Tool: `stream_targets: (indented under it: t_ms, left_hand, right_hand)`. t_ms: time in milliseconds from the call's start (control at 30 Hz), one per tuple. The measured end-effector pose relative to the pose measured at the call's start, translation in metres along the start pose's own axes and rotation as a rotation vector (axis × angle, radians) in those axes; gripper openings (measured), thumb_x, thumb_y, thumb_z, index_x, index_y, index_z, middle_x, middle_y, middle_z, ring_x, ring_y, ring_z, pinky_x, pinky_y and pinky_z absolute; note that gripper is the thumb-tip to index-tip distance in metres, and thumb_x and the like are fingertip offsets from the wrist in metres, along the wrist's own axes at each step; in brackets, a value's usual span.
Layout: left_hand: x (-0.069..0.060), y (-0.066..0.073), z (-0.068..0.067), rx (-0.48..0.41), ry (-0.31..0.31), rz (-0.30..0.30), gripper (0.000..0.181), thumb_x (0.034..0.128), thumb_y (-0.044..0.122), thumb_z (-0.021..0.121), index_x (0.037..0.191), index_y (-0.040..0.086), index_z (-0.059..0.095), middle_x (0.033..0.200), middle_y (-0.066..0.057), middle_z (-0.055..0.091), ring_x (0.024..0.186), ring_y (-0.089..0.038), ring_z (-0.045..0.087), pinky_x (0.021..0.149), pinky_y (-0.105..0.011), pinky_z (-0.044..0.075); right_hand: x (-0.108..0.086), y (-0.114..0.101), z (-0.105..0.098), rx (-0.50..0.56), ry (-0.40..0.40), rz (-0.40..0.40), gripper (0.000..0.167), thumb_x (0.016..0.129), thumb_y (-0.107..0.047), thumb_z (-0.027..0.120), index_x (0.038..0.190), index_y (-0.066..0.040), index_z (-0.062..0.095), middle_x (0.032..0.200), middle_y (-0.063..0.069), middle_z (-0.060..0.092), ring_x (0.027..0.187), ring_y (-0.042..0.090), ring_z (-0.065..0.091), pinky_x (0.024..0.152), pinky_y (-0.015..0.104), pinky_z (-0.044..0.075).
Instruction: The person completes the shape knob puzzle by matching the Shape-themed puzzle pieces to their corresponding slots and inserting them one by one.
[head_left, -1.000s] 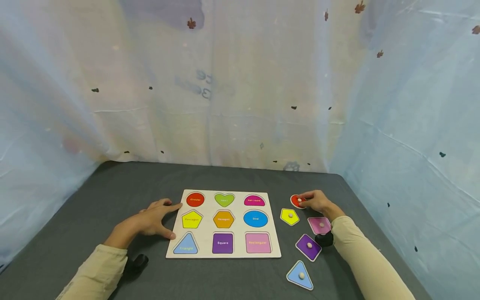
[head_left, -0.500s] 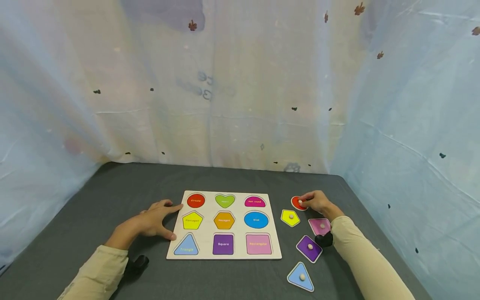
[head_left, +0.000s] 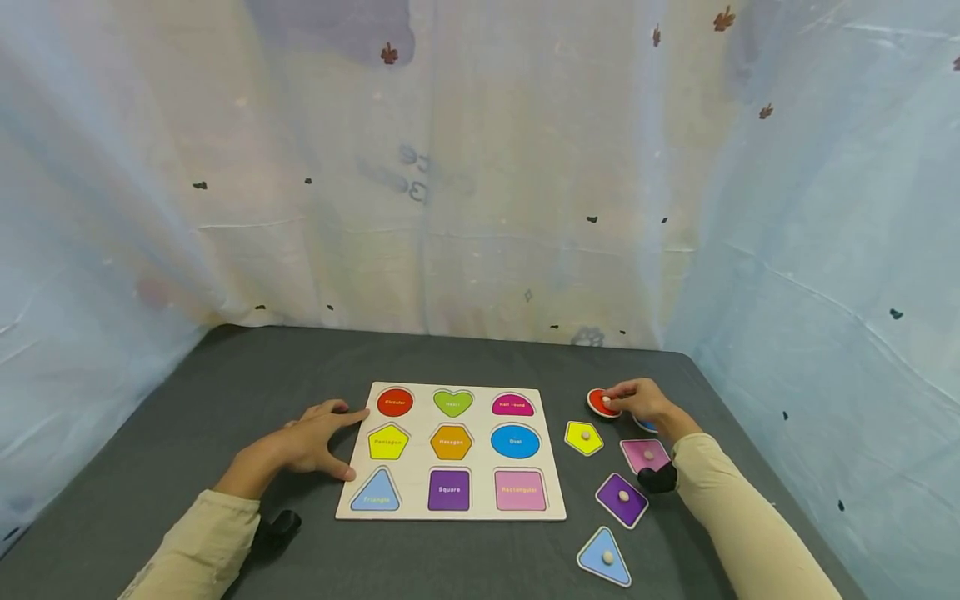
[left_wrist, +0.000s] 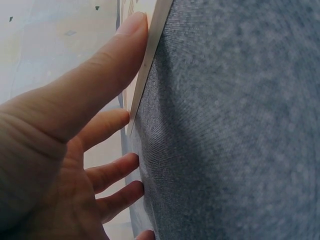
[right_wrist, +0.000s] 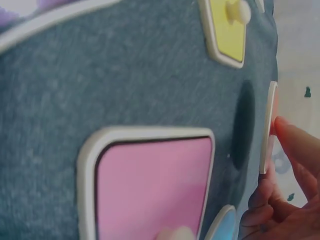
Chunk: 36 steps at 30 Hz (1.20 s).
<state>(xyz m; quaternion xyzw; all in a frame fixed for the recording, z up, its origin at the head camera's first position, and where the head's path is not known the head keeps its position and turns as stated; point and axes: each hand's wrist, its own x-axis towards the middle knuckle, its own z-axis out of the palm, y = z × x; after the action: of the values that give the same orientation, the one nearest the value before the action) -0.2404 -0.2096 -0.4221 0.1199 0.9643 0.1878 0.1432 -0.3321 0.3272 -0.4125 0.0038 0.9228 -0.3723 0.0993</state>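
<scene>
A white shape board lies on the grey cloth. My left hand has its thumb and index finger spread along the board's left edge; the left wrist view shows the thumb touching that edge. My right hand pinches the knob of the red round piece. In the right wrist view this piece is raised above the cloth, its shadow beneath. Near it lie the yellow pentagon piece, the pink piece and a blue piece partly hidden by the right hand.
Closer to the front right lie the purple piece and the light blue triangle piece, each with a knob. Dark wrist-worn objects show beside both sleeves. Pale patterned curtains stand behind and beside the table.
The red round piece has risen off the cloth in my right hand, and part of a blue piece shows behind that hand. My left hand stays at the board's edge.
</scene>
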Motion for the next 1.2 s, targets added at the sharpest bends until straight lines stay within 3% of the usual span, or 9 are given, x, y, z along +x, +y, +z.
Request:
stream_targets:
  t_ms: [400, 600, 1200]
  left_hand:
    - [0.000, -0.001, -0.001, 0.018, 0.011, -0.002, 0.104, 0.0675, 0.042, 0.093, 0.155, 0.017, 0.043, 0.152, -0.026, 0.036, 0.135, -0.049, 0.036, 0.101, -0.081, 0.028]
    - [0.000, -0.003, -0.001, 0.016, 0.016, 0.007, 0.105, 0.0672, 0.043, 0.093, 0.155, 0.017, 0.043, 0.152, -0.026, 0.036, 0.135, -0.050, 0.035, 0.101, -0.082, 0.027]
    - [0.001, -0.003, 0.001, 0.003, 0.014, 0.011, 0.105, 0.0671, 0.043, 0.093, 0.155, 0.017, 0.043, 0.152, -0.026, 0.035, 0.136, -0.050, 0.035, 0.101, -0.083, 0.026]
  right_hand:
    - [-0.001, -0.021, 0.008, -0.019, -0.037, -0.073, 0.031, 0.096, -0.016, 0.070, 0.121, 0.004, 0.071, 0.129, 0.028, 0.062, 0.113, 0.036, 0.058, 0.101, 0.050, 0.049]
    - [-0.002, -0.032, 0.013, -0.007, -0.048, -0.092, 0.031, 0.097, -0.017, 0.070, 0.120, 0.003, 0.071, 0.128, 0.026, 0.063, 0.107, 0.030, 0.058, 0.094, 0.044, 0.050]
    - [0.005, -0.064, 0.036, 0.006, -0.083, -0.196, 0.024, 0.096, -0.013, 0.070, 0.113, 0.004, 0.073, 0.115, 0.021, 0.069, 0.093, 0.021, 0.063, 0.096, 0.050, 0.053]
